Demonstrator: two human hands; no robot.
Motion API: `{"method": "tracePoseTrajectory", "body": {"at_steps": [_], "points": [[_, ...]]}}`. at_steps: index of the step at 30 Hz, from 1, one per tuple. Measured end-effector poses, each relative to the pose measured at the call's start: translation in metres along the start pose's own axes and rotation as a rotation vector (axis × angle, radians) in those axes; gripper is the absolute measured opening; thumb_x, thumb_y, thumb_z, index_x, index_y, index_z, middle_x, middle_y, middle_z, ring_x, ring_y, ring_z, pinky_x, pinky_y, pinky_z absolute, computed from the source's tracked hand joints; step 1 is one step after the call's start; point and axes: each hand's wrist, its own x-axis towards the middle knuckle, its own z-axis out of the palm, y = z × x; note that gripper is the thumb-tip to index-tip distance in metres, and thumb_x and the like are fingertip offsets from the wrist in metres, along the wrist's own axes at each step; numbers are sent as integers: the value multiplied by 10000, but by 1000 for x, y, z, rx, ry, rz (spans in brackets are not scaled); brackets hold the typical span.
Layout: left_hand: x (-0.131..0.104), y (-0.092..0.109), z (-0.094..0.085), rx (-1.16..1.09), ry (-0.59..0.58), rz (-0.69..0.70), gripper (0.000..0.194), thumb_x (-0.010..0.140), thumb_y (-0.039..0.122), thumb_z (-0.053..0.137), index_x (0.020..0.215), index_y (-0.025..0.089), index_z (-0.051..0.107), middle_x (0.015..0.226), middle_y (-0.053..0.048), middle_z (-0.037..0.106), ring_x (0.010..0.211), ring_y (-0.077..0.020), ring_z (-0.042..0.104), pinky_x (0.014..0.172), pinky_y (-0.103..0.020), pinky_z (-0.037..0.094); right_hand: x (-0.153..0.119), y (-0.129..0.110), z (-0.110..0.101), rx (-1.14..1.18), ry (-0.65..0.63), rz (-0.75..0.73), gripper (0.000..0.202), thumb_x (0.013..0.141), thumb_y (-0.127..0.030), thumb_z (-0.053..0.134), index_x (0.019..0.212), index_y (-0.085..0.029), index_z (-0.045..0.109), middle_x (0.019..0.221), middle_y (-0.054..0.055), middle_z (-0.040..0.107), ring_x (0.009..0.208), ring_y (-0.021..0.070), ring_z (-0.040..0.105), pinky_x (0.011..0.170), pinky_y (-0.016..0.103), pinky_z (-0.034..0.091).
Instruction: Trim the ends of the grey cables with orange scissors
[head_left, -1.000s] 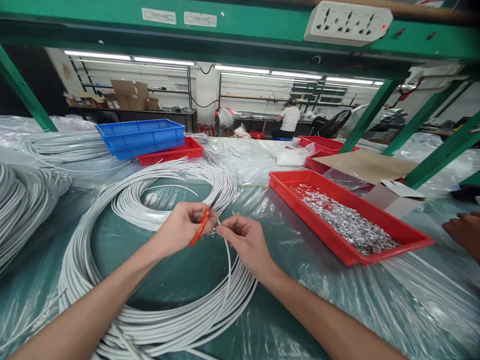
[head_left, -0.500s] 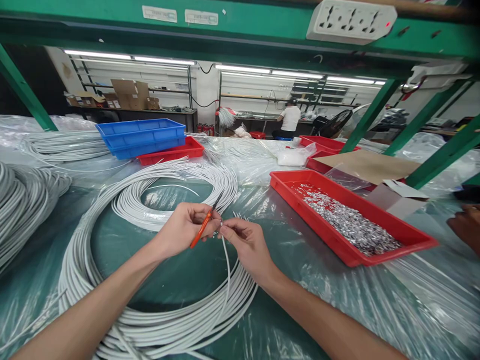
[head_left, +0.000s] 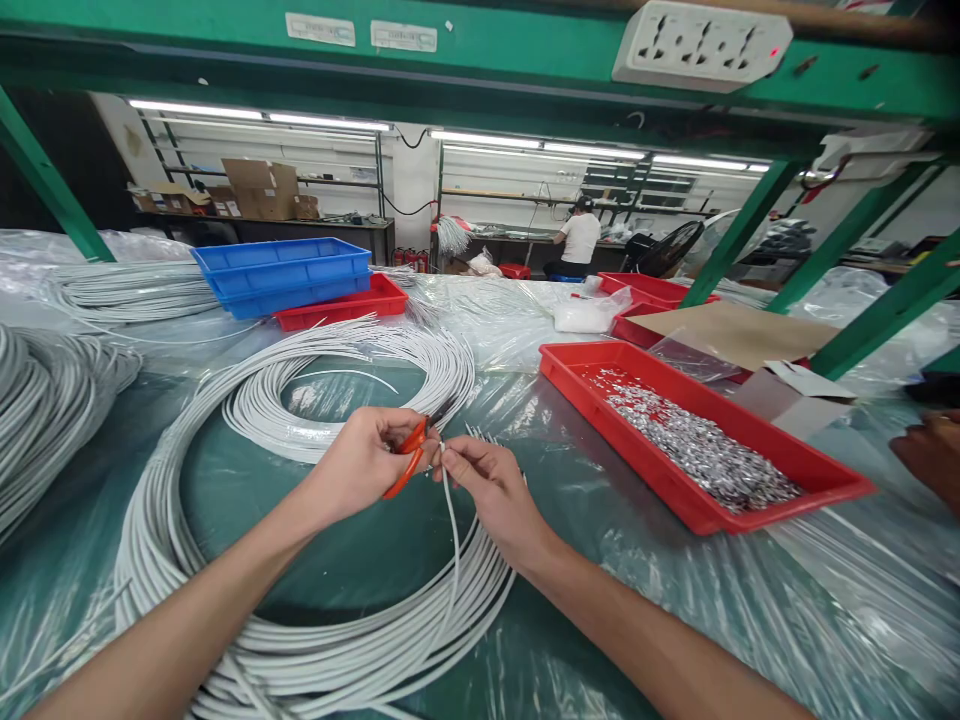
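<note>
My left hand (head_left: 367,455) is closed around small orange-handled snips (head_left: 409,462). Their two handles show, and the dark jaws point up and to the right. My right hand (head_left: 491,490) pinches a white cable (head_left: 453,525) close to its end, with the thumb and forefinger pressed together. The fingertips of both hands nearly meet at that end, so its tip is partly hidden. Below, the cable runs down to a large coil of white cables (head_left: 161,490) lying flat around and under my hands. A smaller coil (head_left: 259,420) lies just behind.
On the right, a red tray (head_left: 615,405) holds many small shiny metal pieces. Blue trays (head_left: 289,270) sit on a red one at the back left. More cable (head_left: 52,410) is piled at far left. Green posts (head_left: 874,265) and another person's hand (head_left: 930,455) are at right.
The snips in my left hand have turned, so both orange handles now show spread apart. My right hand keeps its pinch on the cable. The other person's hand at right moved slightly.
</note>
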Motion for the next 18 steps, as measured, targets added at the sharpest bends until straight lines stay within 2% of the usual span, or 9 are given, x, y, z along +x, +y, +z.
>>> {"method": "tracePoseTrajectory", "body": {"at_steps": [6,13,16,18], "points": [[0,-2,0,67,3,33,195,830,184,557,639,147,572,659,6,622,657,-105,513,620,-213,396,1,-1,1,21,-25,51,293,874,-377,576,673,-167,612,676,19,563,654,142,439,649,273,327],[1,-3,-3,72,-4,22,166,813,162,542,653,144,581,650,1,636,643,-110,524,611,-215,402,-1,-8,0,116,-94,87,305,872,-409,596,692,-165,623,686,23,552,670,142,441,668,280,332],[3,-6,-4,70,26,-7,168,793,198,574,636,145,551,598,5,607,611,-115,524,574,-212,396,-2,-11,-1,195,-161,121,277,876,-402,615,750,-157,645,698,24,558,665,135,456,662,277,347],[4,-9,-4,89,44,-8,178,790,241,595,644,142,569,579,7,591,583,-116,518,543,-210,391,-2,-10,-1,219,-151,143,264,860,-402,650,764,-156,652,694,21,564,650,129,465,640,269,356]]}}
